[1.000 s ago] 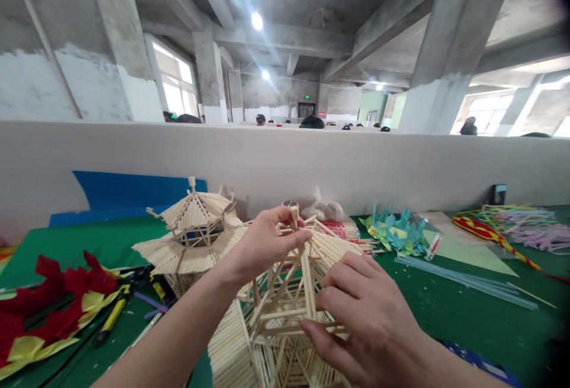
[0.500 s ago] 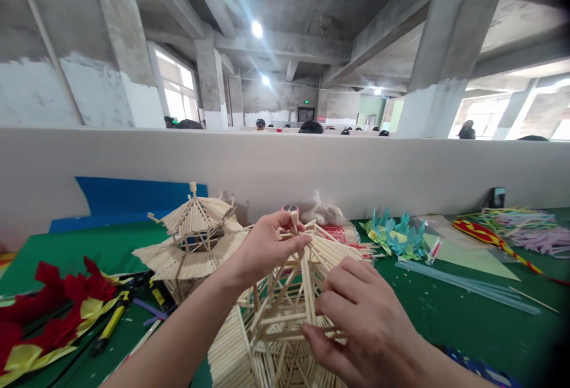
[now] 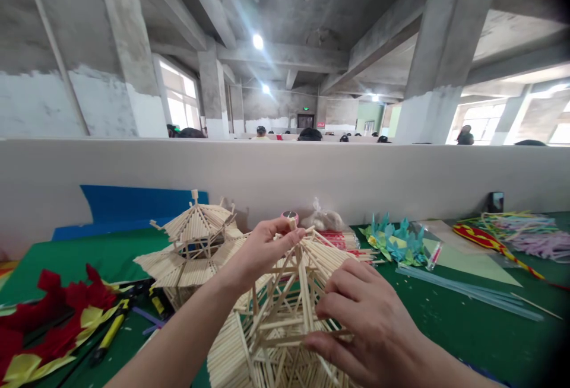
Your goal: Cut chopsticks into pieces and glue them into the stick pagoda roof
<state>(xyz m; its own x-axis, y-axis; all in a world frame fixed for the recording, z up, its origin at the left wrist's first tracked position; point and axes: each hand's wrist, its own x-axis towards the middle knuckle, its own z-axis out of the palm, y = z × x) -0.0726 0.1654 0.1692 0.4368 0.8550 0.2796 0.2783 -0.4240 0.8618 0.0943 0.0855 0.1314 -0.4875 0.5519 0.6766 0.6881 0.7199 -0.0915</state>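
A model pavilion made of thin wooden sticks stands in front of me, its roof partly covered with rows of sticks and its near side an open frame. My left hand is closed at the peak, thumb and fingers pinching the short stick tip. On the right side of the frame, my right hand has curled fingers and a thumb around a wooden stick running down from the peak. The exact contact of its fingertips is partly hidden.
A second stick pavilion stands at the back left. Red and yellow cloth and a yellow-black cutter lie left. Behind are bundled sticks; to the right, teal paper flowers and pale blue strips. A white partition borders the table.
The view has tilted up slightly, so the scene sits a little lower. Both hands keep nearly the same places on the model; the left fingers have shifted slightly at the peak.
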